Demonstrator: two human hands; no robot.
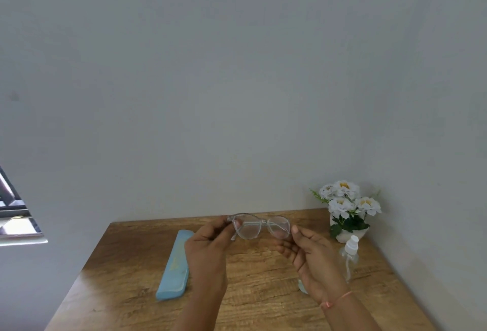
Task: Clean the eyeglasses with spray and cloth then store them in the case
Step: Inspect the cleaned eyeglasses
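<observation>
Clear-framed eyeglasses hang in the air above the wooden table, lenses facing me. My left hand pinches their left end between thumb and fingers. My right hand has its thumb tip at the right end of the frame, with the fingers loosely spread below it. A long light-blue case lies shut on the table, left of my left hand. A clear spray bottle with a white cap stands right of my right hand. A sliver of light-blue cloth peeks out under my right wrist.
A white pot of white flowers stands in the table's far right corner against the grey wall. A window edge shows at the left. The table's left side drops off beyond the case.
</observation>
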